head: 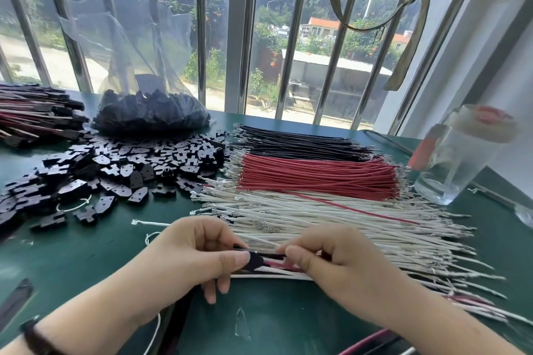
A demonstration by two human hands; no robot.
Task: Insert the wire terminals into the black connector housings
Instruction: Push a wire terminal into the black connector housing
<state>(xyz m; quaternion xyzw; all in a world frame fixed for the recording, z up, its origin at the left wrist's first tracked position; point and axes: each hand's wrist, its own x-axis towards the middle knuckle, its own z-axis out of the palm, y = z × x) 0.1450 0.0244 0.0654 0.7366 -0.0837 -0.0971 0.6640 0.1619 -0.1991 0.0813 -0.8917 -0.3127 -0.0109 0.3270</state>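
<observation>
wire terminals meet a black connector housing (255, 261) at the front of a green desk (86, 262), where a person works by a barred window. the left hand (196, 251) pinches the housing between thumb and curled fingers (239, 258), while the right hand (331, 262) grips the wires (277, 265) entering it; red, black and white leads seem to be seated already, though motion blur makes the count uncertain. much remains: loose black housings (115, 170) lie heaped to the left, and a clear plastic bag (150, 112) behind them holds more. to the right, sorted rows of black wires (302, 144), red wires (317, 176) and white wires (346, 219) lie side by side, still thick. a stack of what look like finished assemblies (37, 112) rests at the far left edge, suggesting the job is under way but far from done. a clear lidded jar (461, 158) stands at the right.
</observation>
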